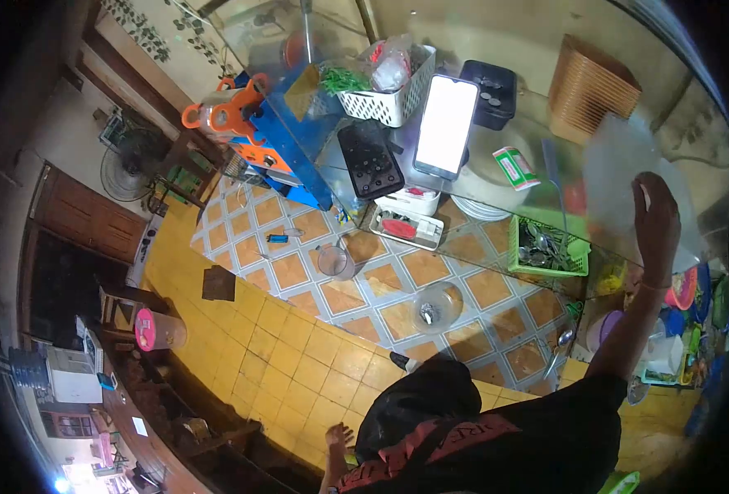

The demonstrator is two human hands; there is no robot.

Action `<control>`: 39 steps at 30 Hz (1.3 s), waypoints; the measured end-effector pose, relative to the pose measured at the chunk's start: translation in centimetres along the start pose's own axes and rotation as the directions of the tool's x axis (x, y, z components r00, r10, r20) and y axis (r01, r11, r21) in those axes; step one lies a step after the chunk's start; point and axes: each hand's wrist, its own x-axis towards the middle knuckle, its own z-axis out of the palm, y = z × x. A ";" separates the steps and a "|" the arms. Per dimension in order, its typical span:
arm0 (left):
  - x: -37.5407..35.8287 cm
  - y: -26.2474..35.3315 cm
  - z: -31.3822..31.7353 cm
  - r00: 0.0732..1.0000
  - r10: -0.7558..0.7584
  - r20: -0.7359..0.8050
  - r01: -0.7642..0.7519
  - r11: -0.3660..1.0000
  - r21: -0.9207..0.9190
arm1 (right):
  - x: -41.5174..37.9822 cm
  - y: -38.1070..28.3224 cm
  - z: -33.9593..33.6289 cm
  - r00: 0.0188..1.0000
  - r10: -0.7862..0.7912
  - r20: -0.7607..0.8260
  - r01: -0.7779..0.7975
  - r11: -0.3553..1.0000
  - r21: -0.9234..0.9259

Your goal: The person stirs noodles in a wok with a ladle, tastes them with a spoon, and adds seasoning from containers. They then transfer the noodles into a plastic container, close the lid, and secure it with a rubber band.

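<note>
Overhead, right hand (657, 221) raised, fingers extended

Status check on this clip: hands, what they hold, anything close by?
Right hand raised, fingers on translucent plastic sheet. Left hand low, open, holding nothing. Green cutlery basket sits just beside the sheet.

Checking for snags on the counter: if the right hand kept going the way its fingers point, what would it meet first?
The right hand already lies against a translucent plastic sheet, fingers pointing up-frame. Beyond that, probably the woven basket, though depth is unclear.
</note>
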 end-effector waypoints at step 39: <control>-0.4 12.1 8.6 0.955 0.168 0.245 -0.226 0.946 0.234 | 3.1 8.9 0.5 0.990 -0.101 -0.097 0.016 0.771 -0.637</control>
